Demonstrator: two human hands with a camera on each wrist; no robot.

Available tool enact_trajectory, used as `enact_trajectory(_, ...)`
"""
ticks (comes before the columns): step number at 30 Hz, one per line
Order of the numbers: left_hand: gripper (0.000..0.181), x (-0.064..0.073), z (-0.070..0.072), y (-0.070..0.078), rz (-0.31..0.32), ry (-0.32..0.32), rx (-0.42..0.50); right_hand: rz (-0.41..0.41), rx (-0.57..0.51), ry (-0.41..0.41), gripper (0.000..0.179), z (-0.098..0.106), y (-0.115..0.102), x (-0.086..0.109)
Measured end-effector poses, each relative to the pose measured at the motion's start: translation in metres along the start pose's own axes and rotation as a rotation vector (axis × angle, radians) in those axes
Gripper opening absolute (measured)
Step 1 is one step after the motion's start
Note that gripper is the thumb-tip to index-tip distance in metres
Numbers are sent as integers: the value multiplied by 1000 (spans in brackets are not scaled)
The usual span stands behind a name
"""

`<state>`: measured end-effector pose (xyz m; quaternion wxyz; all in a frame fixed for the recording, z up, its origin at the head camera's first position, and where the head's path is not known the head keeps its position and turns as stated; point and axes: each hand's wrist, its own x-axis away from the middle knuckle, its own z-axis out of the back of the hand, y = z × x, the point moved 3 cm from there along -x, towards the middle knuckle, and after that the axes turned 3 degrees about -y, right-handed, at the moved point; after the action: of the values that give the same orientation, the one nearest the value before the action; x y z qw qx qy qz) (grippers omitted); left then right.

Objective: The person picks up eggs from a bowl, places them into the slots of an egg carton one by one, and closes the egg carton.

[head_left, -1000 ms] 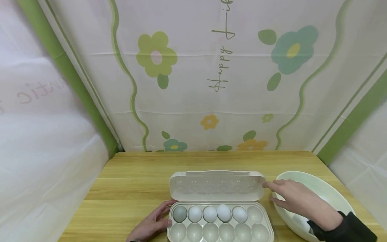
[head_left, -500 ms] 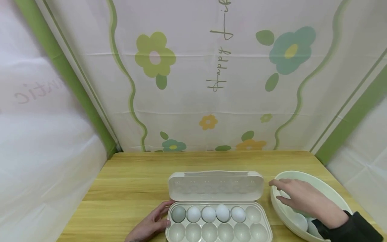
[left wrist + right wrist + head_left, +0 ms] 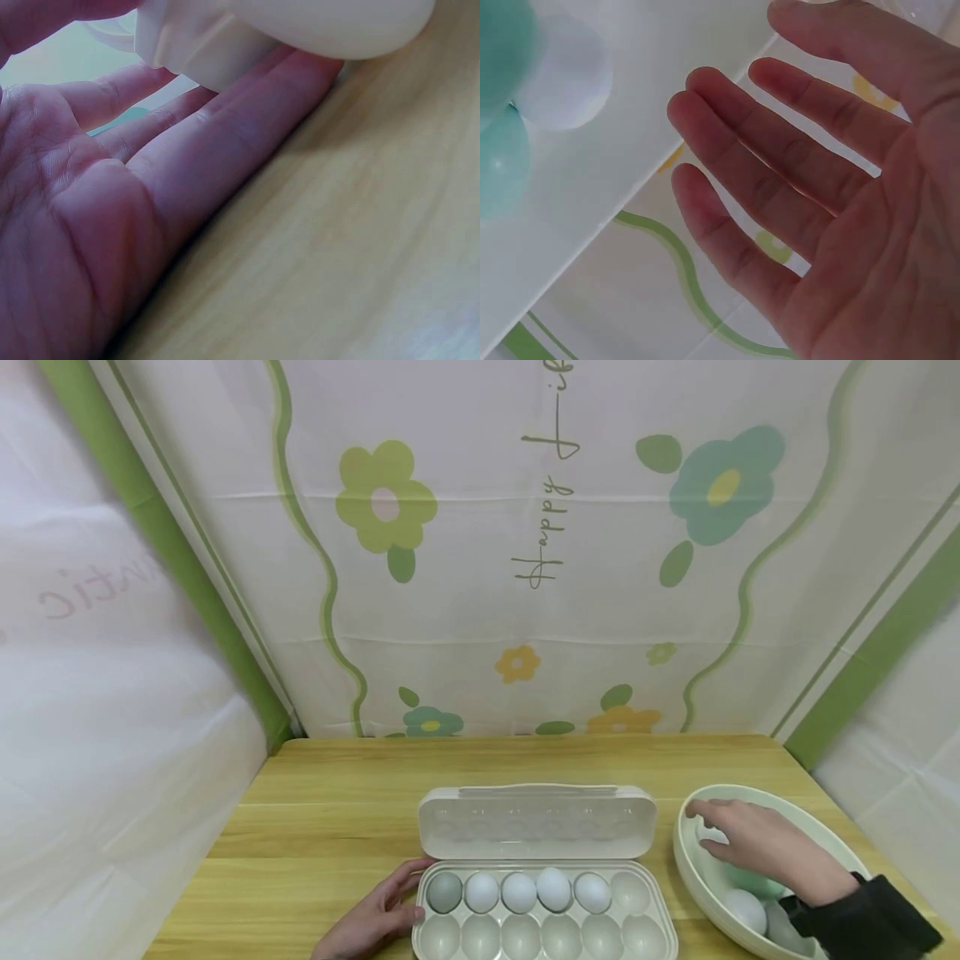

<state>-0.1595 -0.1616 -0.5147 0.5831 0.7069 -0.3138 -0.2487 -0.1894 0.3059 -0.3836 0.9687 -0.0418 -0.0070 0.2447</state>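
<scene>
An egg box [image 3: 633,935] lies with its lid [image 3: 536,831] tipped back. Its far row holds a grey-green egg [image 3: 444,892] and several white eggs [image 3: 553,889]; the right-hand hollow of that row and the visible near row are empty. My left hand [image 3: 371,917] rests against the box's left end, fingers stretched along its wall [image 3: 202,45] in the left wrist view. Over the pale green bowl [image 3: 832,835], my right hand [image 3: 768,847] hovers with loosely bent fingers, holding nothing. A white egg [image 3: 745,910] and a green egg [image 3: 757,883] lie under it, partly hidden.
The wooden table [image 3: 322,810] ends at a floral cloth backdrop [image 3: 465,568]. White cloth side walls [image 3: 112,735] close in left and right. Teal eggs [image 3: 502,165] and a white egg [image 3: 566,71] show in the right wrist view.
My right hand has moved from beside the lid's right end rightward over the bowl, and its fingers now reach inside the rim. The left hand and the box stay in place.
</scene>
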Motion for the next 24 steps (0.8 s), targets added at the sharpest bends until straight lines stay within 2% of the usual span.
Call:
enact_trajectory(7, 52, 0, -1, 0, 3, 0, 5, -68, 95, 49, 31, -8, 12, -3)
enact_trajectory(11, 52, 0, -1, 0, -3, -1, 8, -151, 126, 41, 27, -12, 19, -5)
enact_trajectory(15, 53, -1, -1, 0, -31, -10, 1, -227, 122, 20, 24, -15, 25, -7)
enact_trajectory(19, 53, -1, -2, 1, -57, -22, 2, -261, 112, 21, 26, -19, 27, -11)
enact_trajectory(24, 53, -1, -2, 1, -53, -14, -8, -295, 73, 3, 26, -23, 30, -15)
